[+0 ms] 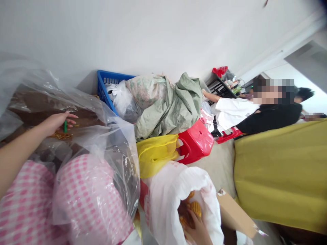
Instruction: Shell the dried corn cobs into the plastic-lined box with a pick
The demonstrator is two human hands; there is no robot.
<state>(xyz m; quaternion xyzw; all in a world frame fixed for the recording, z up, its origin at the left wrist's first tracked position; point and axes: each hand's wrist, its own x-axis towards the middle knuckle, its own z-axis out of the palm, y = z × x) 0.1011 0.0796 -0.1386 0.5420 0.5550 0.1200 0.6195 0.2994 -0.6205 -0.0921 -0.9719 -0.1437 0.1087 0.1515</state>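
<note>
My left hand (60, 122) is stretched out over a clear plastic sheet (125, 146), its fingers partly extended. A small tool with a green handle (65, 126) is held in it; the rest of the tool is hard to make out. Loose yellow kernels (61, 135) lie below that hand. My right hand (198, 231) reaches into the mouth of a white sack (168, 197). Its fingers curl at a yellow corn cob (195, 208), partly hidden and a little blurred. More cobs show deeper inside the sack.
Pink checked cloth (89, 194) covers my knees under the plastic. Beyond stand a blue basket (102, 90) with bags, a grey-green sack (168, 112), a yellow mesh bag (155, 151) and a red stool (198, 141). A cardboard piece (237, 212) lies right; people sit farther back.
</note>
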